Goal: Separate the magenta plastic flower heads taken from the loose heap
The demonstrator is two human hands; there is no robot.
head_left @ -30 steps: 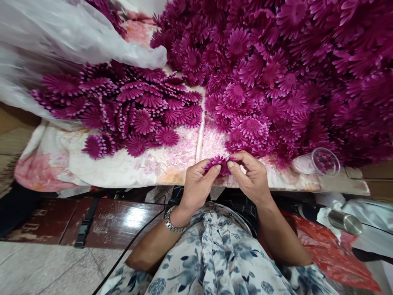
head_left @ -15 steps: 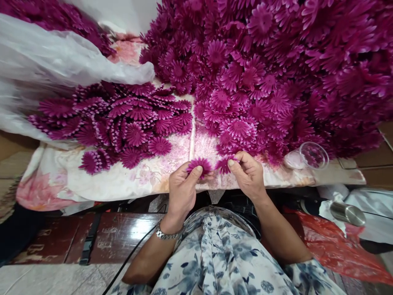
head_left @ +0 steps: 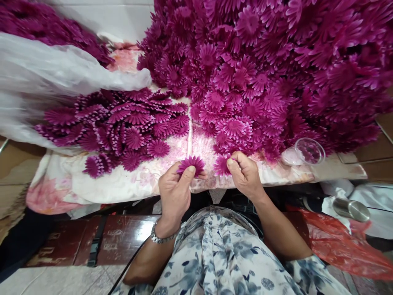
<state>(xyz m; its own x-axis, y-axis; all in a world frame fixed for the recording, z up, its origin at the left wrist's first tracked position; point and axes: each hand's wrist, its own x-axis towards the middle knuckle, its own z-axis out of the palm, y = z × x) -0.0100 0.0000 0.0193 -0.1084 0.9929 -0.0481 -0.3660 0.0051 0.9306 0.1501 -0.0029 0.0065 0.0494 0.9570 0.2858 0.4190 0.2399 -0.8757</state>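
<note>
Here's the left flower (head_left: 193, 163), bright magenta, its slim petals fanning out from a darker middle, all neat and flat-faced. The left hand (head_left: 174, 192) has it by the near edge, thumb laid across the petals, fingers pinching it from below. Just beside it, with a gap between, the right flower (head_left: 221, 165), same magenta, same narrow petals, its right side tucked out of sight where the right hand (head_left: 247, 176) pinches it between thumb and fingers. Both are up over the near edge of the worktop (head_left: 123, 188), covered in pale, pink-patterned cloth. Beyond on the left, a small heap (head_left: 123, 114) of flowers, overlapping, pale at the tips; on the right, a towering big heap (head_left: 260, 82). Clear cup (head_left: 293, 156) at its near edge, cloudy plastic bag (head_left: 67, 67) over at far left.
</note>
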